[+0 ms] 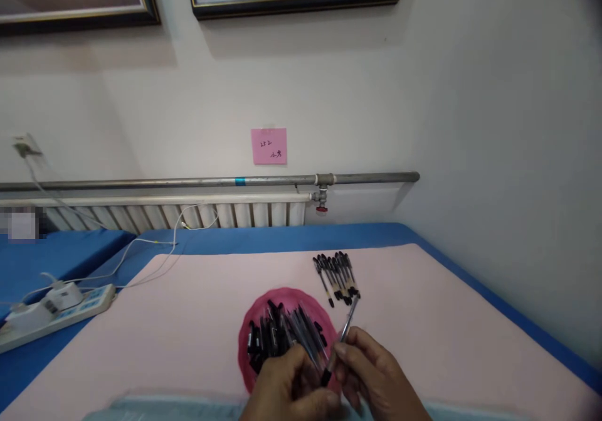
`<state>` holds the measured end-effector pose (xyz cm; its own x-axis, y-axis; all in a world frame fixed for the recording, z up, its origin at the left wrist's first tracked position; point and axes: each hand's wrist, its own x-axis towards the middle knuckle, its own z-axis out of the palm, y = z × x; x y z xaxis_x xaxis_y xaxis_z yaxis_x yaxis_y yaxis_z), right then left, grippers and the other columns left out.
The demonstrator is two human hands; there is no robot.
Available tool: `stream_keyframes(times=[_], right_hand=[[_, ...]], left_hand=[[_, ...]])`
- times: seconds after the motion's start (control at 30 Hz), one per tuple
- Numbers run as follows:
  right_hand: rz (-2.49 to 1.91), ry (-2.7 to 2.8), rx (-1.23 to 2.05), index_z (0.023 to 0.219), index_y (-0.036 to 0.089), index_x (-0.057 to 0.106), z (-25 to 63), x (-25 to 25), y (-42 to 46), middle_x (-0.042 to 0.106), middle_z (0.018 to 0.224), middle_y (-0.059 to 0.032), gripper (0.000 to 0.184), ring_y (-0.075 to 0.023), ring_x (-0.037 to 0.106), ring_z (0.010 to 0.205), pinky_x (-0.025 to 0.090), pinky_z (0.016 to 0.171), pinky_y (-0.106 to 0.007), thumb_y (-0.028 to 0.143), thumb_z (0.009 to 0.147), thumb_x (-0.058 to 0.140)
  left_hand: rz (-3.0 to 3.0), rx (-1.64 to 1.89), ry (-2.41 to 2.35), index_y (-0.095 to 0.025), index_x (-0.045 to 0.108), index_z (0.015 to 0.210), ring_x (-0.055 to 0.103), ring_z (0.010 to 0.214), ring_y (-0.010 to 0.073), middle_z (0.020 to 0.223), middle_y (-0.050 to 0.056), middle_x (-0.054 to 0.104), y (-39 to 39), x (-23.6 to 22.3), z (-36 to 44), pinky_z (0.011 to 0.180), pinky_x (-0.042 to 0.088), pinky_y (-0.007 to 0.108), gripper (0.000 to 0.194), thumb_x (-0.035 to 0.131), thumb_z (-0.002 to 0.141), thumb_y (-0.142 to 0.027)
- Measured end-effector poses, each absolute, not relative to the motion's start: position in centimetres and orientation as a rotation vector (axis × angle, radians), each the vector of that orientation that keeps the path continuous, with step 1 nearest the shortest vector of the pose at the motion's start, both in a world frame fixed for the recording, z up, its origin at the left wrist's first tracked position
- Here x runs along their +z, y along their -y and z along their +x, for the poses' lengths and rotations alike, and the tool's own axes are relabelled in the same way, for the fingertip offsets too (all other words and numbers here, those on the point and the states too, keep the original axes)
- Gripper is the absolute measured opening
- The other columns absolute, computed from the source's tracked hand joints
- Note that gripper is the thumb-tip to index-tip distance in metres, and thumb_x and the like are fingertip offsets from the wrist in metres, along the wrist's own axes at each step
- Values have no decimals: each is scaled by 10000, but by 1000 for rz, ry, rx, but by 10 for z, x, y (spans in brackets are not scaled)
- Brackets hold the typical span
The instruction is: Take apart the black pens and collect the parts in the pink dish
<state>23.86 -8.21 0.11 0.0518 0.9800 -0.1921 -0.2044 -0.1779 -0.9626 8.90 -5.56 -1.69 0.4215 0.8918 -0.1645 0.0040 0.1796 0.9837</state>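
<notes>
A red round dish (249,336) near the table's front edge holds a heap of several black-capped pens (282,333). Behind it to the right, a small row of several capped pens (336,277) lies on the pink cloth (188,320). My right hand (376,377) pinches one pen (345,333) that points up and away towards that row. My left hand (286,389) is curled beside it, fingers closed at the lower end of the same pen, over the dish.
A white power strip (56,311) with plugs and cables lies at the left on the blue sheet (291,238). A radiator (188,215) and pipe (211,181) run along the wall behind. A pink note (268,145) is stuck on the wall.
</notes>
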Motion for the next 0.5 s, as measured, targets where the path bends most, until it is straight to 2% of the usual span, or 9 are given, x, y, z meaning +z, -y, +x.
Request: stream_keyframes(times=[0.13, 0.27, 0.33, 0.5], right_hand=[[-1248, 1001, 1344, 668, 190, 456, 240, 0, 81, 556, 522, 52, 295, -63, 417, 392, 301, 411, -195, 446, 752, 576], [-1267, 1074, 1331, 669, 191, 463, 243, -6, 79, 541, 527, 55, 297, -61, 408, 384, 295, 401, -198, 461, 771, 536], [-1254, 1069, 1377, 677, 189, 472, 244, -10, 78, 534, 526, 54, 300, -58, 399, 378, 276, 386, -192, 470, 764, 531], [-1105, 882, 1503, 718, 192, 474, 244, -15, 75, 454, 457, 79, 321, -56, 350, 354, 231, 354, -173, 489, 667, 586]], left_hand=[[1663, 684, -1050, -173, 611, 697, 383, 515, 107, 563, -22, 514, 58, -4, 86, 492, 246, 221, 94, 631, 693, -265], [1797, 654, -900, -192, 645, 831, 542, 689, 175, 777, 49, 643, 59, 9, 86, 623, 354, 232, 161, 527, 785, -290], [1814, 659, -796, -190, 646, 863, 566, 771, 197, 847, 71, 656, 60, 13, 88, 689, 370, 239, 230, 458, 831, -319], [1647, 627, -873, -181, 637, 751, 491, 555, 156, 620, 51, 579, 62, 5, 91, 538, 344, 241, 410, 352, 860, -455]])
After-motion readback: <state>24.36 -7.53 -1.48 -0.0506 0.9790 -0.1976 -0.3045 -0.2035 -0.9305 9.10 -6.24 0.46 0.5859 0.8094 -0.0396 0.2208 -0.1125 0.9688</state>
